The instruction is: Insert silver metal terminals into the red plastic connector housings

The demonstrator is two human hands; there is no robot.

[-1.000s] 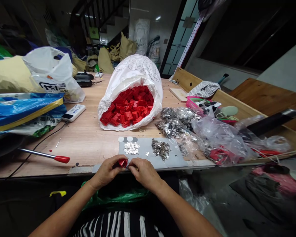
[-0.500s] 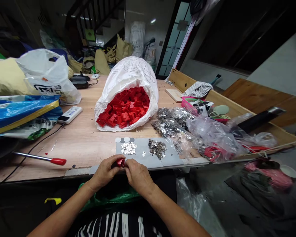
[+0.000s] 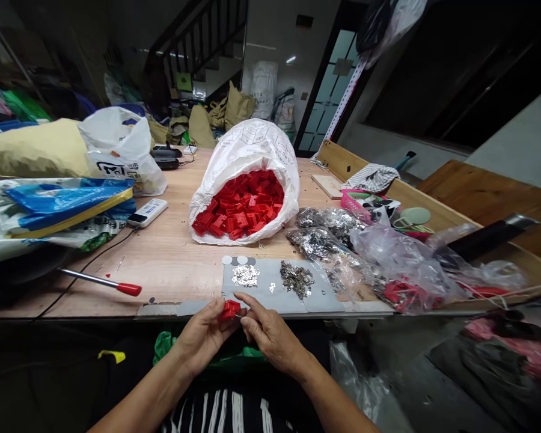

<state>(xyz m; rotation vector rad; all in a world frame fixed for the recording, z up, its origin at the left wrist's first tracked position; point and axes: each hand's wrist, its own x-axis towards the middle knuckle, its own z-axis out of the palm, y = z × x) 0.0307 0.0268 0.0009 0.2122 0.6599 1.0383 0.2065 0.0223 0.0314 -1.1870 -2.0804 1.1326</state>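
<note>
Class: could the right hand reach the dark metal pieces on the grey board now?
Probably yes: the right hand is at the grey board's near edge, with nothing between it and the dark metal pieces.

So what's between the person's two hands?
A small red plastic part, held in the left hand with the right hand close beside it, shows in the head view.

- A small, boxy red plastic part (image 3: 231, 310) sits in the left hand (image 3: 202, 337), held by the fingers, at lower centre of the frame.
- The right hand (image 3: 273, 337) is just beside it, fingertips pinched together near its right edge.
</note>
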